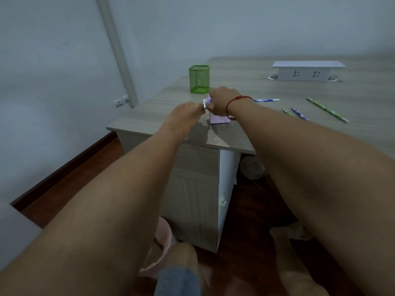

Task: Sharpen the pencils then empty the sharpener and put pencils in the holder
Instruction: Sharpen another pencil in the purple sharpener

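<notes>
A pink desk sharpener [219, 119] stands near the front left corner of the wooden desk [277, 133]. My right hand [222, 99] presses down on its top and covers most of it. My left hand [188, 112] pinches the silver part [204, 104] at the sharpener's left end. Whether a pencil sits inside is hidden. Behind the hands stands an empty green mesh holder [199, 79]. A blue pencil [266, 100] lies just right of my right wrist. Three more pencils lie further right: a short green one [287, 112], a blue one [299, 113] and a long green one [327, 110].
A white socket box [307, 71] sits at the back of the desk. A pink bin [162, 242] stands on the dark wood floor by the desk's cabinet, close to my knee. A grey pipe [116, 50] runs down the wall at left.
</notes>
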`<move>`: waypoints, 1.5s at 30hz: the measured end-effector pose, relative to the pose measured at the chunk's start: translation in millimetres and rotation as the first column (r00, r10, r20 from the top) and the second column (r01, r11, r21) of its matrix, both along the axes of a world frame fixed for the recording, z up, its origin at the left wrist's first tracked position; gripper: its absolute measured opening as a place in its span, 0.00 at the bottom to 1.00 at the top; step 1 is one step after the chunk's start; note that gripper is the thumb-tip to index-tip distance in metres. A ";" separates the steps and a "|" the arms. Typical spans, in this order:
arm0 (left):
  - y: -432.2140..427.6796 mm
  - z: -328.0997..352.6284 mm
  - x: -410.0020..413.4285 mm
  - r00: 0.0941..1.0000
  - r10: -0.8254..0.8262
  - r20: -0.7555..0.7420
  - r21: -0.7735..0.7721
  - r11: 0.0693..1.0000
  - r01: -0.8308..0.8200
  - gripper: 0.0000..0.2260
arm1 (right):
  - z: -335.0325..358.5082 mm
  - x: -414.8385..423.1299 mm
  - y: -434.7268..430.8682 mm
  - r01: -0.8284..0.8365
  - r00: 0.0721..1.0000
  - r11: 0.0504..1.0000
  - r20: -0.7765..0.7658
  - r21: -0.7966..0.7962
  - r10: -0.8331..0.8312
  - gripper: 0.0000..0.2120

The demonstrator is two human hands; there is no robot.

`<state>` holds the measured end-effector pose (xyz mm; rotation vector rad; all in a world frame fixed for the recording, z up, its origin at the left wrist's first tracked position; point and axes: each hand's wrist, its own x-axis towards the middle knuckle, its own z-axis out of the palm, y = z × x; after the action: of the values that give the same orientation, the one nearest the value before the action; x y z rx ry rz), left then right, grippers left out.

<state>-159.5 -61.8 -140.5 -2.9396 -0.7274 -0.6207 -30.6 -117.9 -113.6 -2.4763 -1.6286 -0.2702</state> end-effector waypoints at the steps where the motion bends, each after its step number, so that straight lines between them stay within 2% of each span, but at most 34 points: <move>1: 1.6 2.5 -0.2 0.999 0.006 -0.032 -0.014 1.000 -0.006 0.12 | 0.3 -0.3 0.0 -0.006 1.000 1.000 0.001 -0.005 0.006 0.17; 6: -1.5 0.8 4.8 0.981 0.041 -0.192 -0.047 0.998 -0.051 0.11 | -1.1 2.3 -0.5 -0.033 0.999 0.999 0.026 0.005 0.033 0.17; 9: 3.4 -10.3 1.9 0.978 0.082 -0.191 -0.063 0.993 -0.096 0.12 | -2.7 -1.9 -0.7 -0.059 0.997 0.998 0.047 0.037 0.058 0.17; 15: 28.5 -13.6 5.9 0.980 0.025 -0.199 -0.125 0.991 -0.051 0.14 | -14.1 -3.4 4.0 -0.104 0.995 0.989 0.017 0.105 0.102 0.18; 19: 50.9 14.4 18.2 0.966 0.028 -0.257 -0.005 1.000 -0.030 0.11 | -11.1 -2.5 7.2 -0.111 0.994 0.983 0.028 0.149 0.108 0.18; 24: 58.3 36.9 32.3 0.961 -0.054 -0.272 0.197 0.974 0.111 0.09 | -12.6 4.6 3.4 -0.067 0.998 0.991 0.008 0.113 0.066 0.18; 29: 62.3 50.4 37.5 0.983 -0.116 -0.140 0.328 0.932 0.157 0.10 | 1.7 5.5 5.4 -0.004 0.999 0.997 0.047 0.073 0.000 0.18; 33: 48.3 42.7 35.3 0.986 -0.166 -0.022 0.295 0.941 0.165 0.11 | 8.2 12.0 2.2 0.043 0.998 0.999 0.045 0.029 -0.044 0.17; 37: 32.3 31.9 16.9 0.984 -0.180 0.002 0.281 0.944 0.172 0.09 | 7.9 5.9 2.9 0.042 0.997 0.999 0.071 0.010 -0.043 0.19; 45: 9.5 17.4 4.3 0.989 -0.065 -0.132 0.097 0.992 0.079 0.12 | 6.1 2.2 2.0 0.006 0.999 1.000 0.041 -0.002 -0.006 0.17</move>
<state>-155.2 -52.3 -123.1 -2.8897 -0.5621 -0.4528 -28.4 -115.8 -107.5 -2.4937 -1.6379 -0.3222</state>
